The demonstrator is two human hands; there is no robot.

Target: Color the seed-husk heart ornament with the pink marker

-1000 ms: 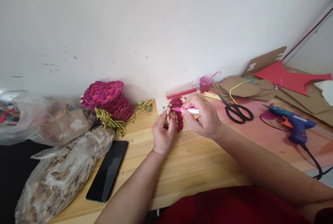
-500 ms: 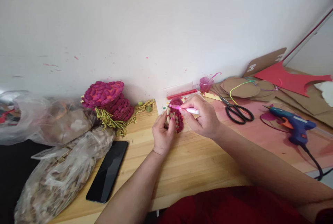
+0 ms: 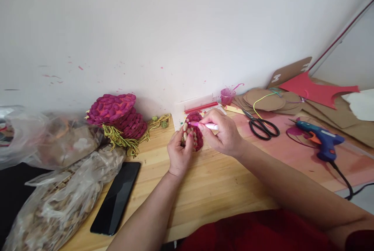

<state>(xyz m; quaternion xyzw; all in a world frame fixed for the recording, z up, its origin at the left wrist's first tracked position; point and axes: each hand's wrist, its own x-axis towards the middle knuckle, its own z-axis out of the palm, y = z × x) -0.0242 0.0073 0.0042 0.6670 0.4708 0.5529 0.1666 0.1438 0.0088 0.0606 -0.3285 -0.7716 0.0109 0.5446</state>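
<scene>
My left hand [image 3: 179, 148] is closed on a small disc covered in pale shells [image 3: 185, 134], held tilted over the table. Between the fingers of my right hand [image 3: 223, 132] is a paintbrush [image 3: 209, 126] with a white handle and a pink end, its tip at the disc's pale shells. Just behind the disc lies a magenta-painted piece [image 3: 199, 132], partly hidden by my hands. To the left stands a stack of magenta discs [image 3: 112, 111] with yellow-green yarn [image 3: 122, 136] hanging from it.
A cup of pink paint [image 3: 227, 96] stands by the wall. Scissors [image 3: 264, 128], cardboard circles [image 3: 264, 100], red sheet [image 3: 318, 87] and a blue glue gun [image 3: 327, 140] lie right. A phone [image 3: 117, 198] and a plastic bag of pale pieces [image 3: 64, 200] are at left.
The brush and my right hand have shifted slightly left and down. My left hand has tilted the disc more on edge. The whole view has moved slightly.
</scene>
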